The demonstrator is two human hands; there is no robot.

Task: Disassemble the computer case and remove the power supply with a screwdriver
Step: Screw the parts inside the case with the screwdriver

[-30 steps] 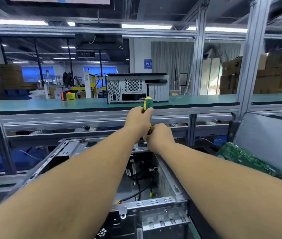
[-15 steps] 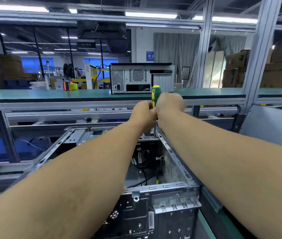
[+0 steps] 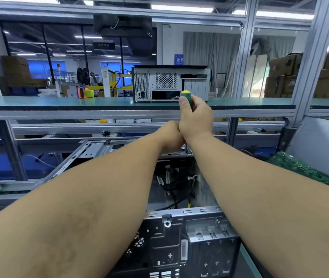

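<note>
The open grey steel computer case [image 3: 179,233] lies lengthwise away from us on the bench, and at its far rim the right hand [image 3: 196,121] grips the upright green-and-yellow screwdriver [image 3: 186,96], tip down, the left hand [image 3: 170,135] apparently steadying its shaft, probably loosening 1 power-supply screw, which needs straight downward pressure.

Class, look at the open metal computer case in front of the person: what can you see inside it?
Inside the open grey metal computer case run loose black cables over a bare metal floor. Both forearms cover much of the interior, so no power supply can be seen.
</note>
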